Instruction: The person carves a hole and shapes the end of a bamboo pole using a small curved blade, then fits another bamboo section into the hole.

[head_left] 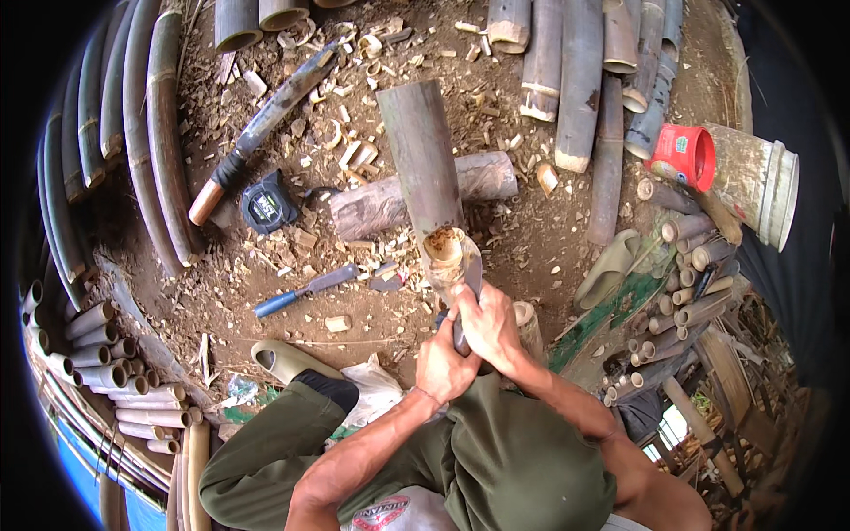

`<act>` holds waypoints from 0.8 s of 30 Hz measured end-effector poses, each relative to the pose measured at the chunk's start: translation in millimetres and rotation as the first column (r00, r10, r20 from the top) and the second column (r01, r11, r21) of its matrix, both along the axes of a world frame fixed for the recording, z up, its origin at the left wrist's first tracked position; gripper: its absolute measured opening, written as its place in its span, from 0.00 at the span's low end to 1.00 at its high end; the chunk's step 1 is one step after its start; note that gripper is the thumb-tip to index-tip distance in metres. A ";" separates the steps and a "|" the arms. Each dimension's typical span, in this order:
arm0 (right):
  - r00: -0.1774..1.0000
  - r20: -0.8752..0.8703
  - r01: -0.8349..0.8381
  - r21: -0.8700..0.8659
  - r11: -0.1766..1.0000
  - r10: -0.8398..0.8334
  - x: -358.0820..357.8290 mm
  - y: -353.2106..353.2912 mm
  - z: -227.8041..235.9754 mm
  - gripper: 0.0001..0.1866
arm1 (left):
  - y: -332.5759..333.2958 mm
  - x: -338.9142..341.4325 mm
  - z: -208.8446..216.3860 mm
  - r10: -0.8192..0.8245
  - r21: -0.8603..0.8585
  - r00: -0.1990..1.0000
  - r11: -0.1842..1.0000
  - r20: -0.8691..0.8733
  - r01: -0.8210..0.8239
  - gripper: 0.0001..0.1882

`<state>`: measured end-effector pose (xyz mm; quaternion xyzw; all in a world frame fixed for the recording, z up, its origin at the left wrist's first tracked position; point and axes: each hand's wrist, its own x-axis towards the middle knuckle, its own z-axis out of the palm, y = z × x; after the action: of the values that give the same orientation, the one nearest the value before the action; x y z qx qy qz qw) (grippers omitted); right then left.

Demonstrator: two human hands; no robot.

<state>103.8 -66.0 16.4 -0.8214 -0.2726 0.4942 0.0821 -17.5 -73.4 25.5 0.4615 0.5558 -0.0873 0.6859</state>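
Note:
Both my hands are closed at the cut end of a thick bamboo tube (421,142). The tube slopes toward me and rests across a short log (487,177). Its near end is hollowed open, with pale inner wood showing. My right hand (489,326) grips a knife (474,268), whose blade lies along the right side of the cut end. Just below, my left hand (445,365) is wrapped round the knife's dark lower part; the fingers hide most of it. My thumbs are close to the bamboo, and contact is hard to make out.
A machete (274,111), tape measure (268,203) and blue-handled blade (305,290) lie left among wood chips. Bamboo poles (164,133) line the far left, with more tubes (580,88) far right. A bucket (753,181), red container (686,157) and bamboo stack (699,257) are at right.

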 end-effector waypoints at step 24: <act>-0.627 -0.708 0.615 -0.706 0.352 -0.325 1.4 49.2 -11.7 0.23 | 240.2 62.4 67.6 -0.858 0.156 0.069 -0.012 -0.509 0.988 0.09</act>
<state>105.2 -16.8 4.7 -0.1394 0.3532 0.7141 0.5881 44.9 166.8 93.0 0.8448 0.1876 -0.4460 0.2287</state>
